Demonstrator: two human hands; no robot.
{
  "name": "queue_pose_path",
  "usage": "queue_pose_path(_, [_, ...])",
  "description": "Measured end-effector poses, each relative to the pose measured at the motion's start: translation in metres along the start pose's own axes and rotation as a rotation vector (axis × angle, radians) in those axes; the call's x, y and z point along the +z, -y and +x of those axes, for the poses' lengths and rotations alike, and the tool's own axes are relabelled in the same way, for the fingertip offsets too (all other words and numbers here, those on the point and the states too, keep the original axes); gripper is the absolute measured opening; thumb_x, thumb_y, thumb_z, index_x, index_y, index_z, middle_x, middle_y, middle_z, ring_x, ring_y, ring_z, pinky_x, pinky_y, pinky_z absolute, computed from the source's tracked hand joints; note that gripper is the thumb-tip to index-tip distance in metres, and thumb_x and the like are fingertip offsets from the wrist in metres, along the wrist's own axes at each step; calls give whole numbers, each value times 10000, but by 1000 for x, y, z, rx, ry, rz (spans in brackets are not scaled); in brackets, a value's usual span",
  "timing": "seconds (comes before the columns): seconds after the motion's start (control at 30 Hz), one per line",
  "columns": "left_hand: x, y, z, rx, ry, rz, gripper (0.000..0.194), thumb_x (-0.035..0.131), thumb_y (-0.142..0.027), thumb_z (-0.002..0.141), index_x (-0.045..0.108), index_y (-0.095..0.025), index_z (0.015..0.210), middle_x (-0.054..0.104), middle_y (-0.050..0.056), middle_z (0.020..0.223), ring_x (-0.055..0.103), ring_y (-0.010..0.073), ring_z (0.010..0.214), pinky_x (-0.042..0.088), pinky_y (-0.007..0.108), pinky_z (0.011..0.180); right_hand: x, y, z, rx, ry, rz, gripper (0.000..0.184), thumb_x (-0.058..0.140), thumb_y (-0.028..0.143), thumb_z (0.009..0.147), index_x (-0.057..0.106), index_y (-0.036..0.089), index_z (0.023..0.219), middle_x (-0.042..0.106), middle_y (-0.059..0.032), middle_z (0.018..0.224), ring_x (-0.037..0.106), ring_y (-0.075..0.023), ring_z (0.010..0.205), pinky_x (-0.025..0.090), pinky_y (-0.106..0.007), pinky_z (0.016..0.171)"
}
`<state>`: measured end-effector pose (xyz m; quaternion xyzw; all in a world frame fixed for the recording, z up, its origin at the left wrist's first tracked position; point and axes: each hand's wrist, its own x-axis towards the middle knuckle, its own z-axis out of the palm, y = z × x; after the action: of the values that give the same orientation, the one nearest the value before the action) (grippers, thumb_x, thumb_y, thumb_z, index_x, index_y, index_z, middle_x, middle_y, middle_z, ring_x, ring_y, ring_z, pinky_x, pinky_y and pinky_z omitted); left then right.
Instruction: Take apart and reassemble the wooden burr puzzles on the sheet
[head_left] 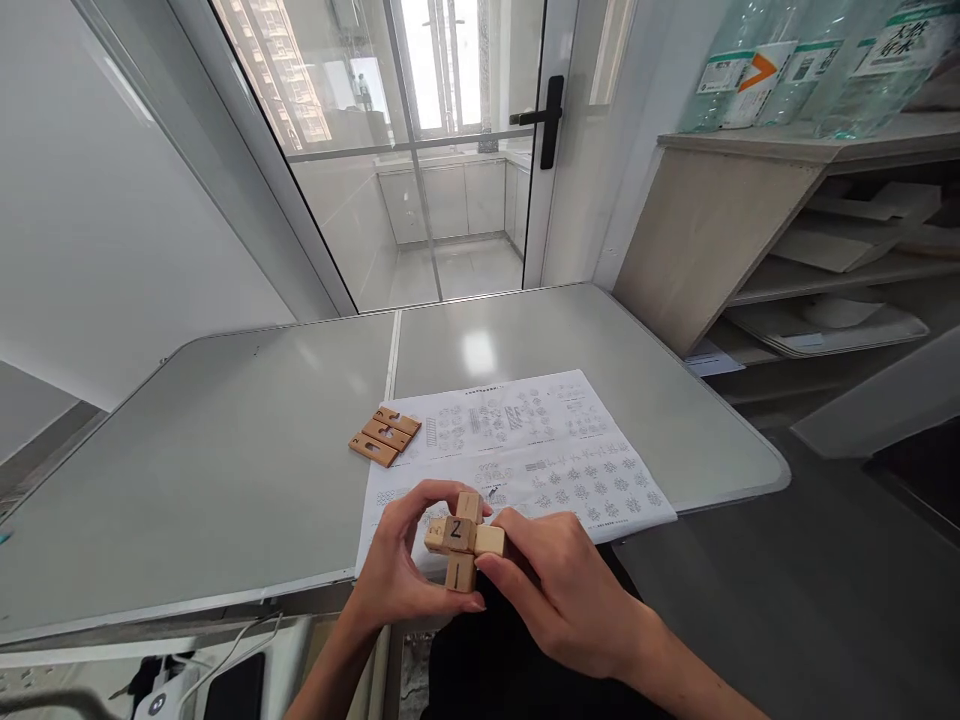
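A wooden cross-shaped puzzle (461, 540), built of interlocked blocks marked with digits such as "2" and "1", is held over the table's near edge. My left hand (401, 570) wraps round its left side with thumb and fingers closed on it. My right hand (559, 585) grips its right arm with the fingertips. Three loose notched wooden pieces (384, 436) lie side by side on the table, left of a printed instruction sheet (525, 445) full of small diagrams.
The grey folding table (225, 470) has a seam down its middle. A wooden shelf unit (750, 230) with papers and water bottles stands at the right. Behind is a glass door (450, 150). Cables and a white device (217, 670) lie below the table's front edge.
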<state>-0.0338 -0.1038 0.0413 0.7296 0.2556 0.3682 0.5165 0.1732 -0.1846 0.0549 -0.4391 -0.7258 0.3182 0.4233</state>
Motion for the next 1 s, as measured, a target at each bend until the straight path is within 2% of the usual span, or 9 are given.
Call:
queue_pose_path(0.17, [-3, -2, 3, -29, 21, 13, 677, 910, -696, 633, 648, -182, 987, 658, 21, 864, 596, 182, 766, 472, 289, 715, -5, -3, 3, -175, -41, -204, 256, 459, 278, 1109, 439, 230, 859, 537, 50, 687, 427, -112, 544, 313, -259, 547])
queue_pose_path(0.27, [-3, -2, 4, -66, 57, -1, 687, 828, -780, 679, 618, -178, 934, 608, 5, 809, 527, 158, 719, 420, 281, 679, -9, -6, 5, -278, -53, -360, 238, 447, 262, 1119, 465, 221, 886, 572, 37, 713, 459, -122, 566, 318, -270, 557])
queue_pose_path(0.37, [-1, -3, 2, -134, 105, -35, 709, 714, -858, 739, 586, -175, 882, 552, -8, 767, 466, 142, 689, 383, 279, 660, -15, -9, 8, -310, -24, -487, 250, 419, 267, 1133, 500, 209, 905, 590, 21, 736, 466, -134, 577, 318, -288, 557])
queue_pose_path(0.5, [1, -3, 1, -212, 114, -20, 736, 591, -909, 788, 561, -174, 816, 489, -11, 766, 425, 141, 690, 359, 280, 645, -21, -11, 11, -321, 30, -569, 273, 425, 289, 1146, 530, 202, 910, 597, 15, 750, 470, -135, 581, 318, -296, 552])
queue_pose_path(0.6, [2, -3, 1, -254, 124, 1, 764, 529, -937, 791, 575, -174, 803, 515, 5, 775, 451, 159, 708, 384, 289, 650, -26, -8, 13, -297, 93, -615, 268, 434, 273, 1144, 542, 206, 908, 612, 3, 771, 484, -137, 587, 320, -302, 559])
queue_pose_path(0.73, [3, -3, 1, -289, 149, -3, 767, 513, -941, 782, 587, -178, 810, 558, 22, 772, 483, 175, 712, 411, 296, 649, -33, -1, 15, -242, 183, -613, 267, 441, 290, 1140, 541, 212, 905, 620, -3, 772, 493, -138, 581, 322, -306, 553])
queue_pose_path(1.0, [0, -6, 0, -308, 197, 5, 765, 552, -942, 763, 583, -178, 794, 528, 3, 757, 455, 155, 687, 386, 275, 634, -34, 4, 15, -149, 253, -543, 237, 516, 328, 1121, 559, 202, 925, 639, -5, 799, 566, -148, 609, 372, -299, 546])
